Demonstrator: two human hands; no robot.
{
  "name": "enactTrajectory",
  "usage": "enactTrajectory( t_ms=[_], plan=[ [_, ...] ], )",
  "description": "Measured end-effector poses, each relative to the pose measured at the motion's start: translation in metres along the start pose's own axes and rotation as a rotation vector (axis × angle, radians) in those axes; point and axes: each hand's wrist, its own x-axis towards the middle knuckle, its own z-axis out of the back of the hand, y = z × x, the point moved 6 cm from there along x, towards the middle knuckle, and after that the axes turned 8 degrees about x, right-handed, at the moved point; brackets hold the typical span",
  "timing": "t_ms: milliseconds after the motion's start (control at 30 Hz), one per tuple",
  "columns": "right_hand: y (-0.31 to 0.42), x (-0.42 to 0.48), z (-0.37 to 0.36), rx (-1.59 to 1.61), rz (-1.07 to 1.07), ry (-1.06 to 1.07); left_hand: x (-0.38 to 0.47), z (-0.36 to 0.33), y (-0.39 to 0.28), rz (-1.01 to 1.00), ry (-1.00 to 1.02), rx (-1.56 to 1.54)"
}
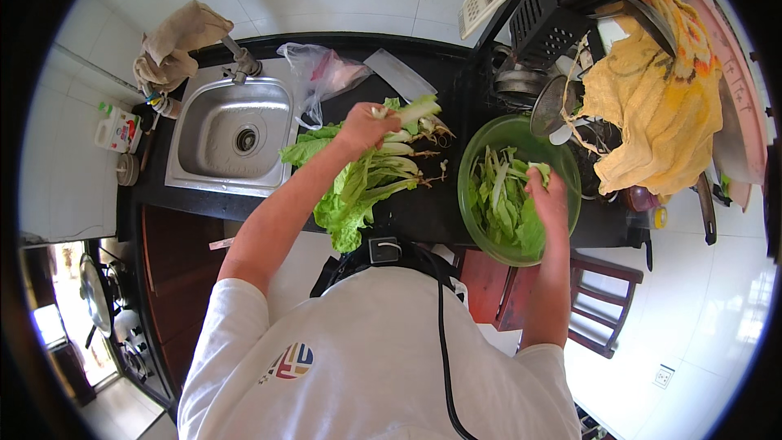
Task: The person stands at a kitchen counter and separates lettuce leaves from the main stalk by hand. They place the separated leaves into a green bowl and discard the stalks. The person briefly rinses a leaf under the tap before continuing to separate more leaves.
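My left hand (363,129) grips a pale green lettuce stalk (420,110) above a pile of leafy lettuce (360,186). The pile lies on the black countertop, its roots (431,181) pointing right. Over the right side of a translucent green plastic bowl (465,195), my right hand (550,195) pinches a torn leaf piece (539,168). Loose leaves (498,195) fill the lower part of the bowl. My fingers partly hide both held pieces.
Left of the pile is a stainless steel sink (201,134) with a faucet (243,64). A plastic bag (324,73) and a cleaver blade (400,76) lie behind the lettuce. A strainer (550,107) and yellow cloth (660,104) crowd the bowl's right.
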Motion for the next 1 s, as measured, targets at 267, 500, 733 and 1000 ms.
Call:
enactTrajectory(
  t_ms=[267,500,733,1000],
  plan=[
    [-0.002,-0.012,-0.001,0.767,-0.134,-0.091,0.066,0.018,0.049,0.142,-0.147,0.066],
    [-0.004,-0.003,-0.013,1.14,-0.193,-0.051,0.03,-0.049,-0.004,0.007,0.059,0.402],
    [-0.011,0.001,-0.014,1.235,-0.219,-0.07,-0.031,-0.123,-0.035,-0.002,0.429,0.296],
    [-0.072,0.012,0.051,0.744,-0.158,-0.343,-0.045,-0.109,-0.039,0.011,0.385,0.183]
  ],
)
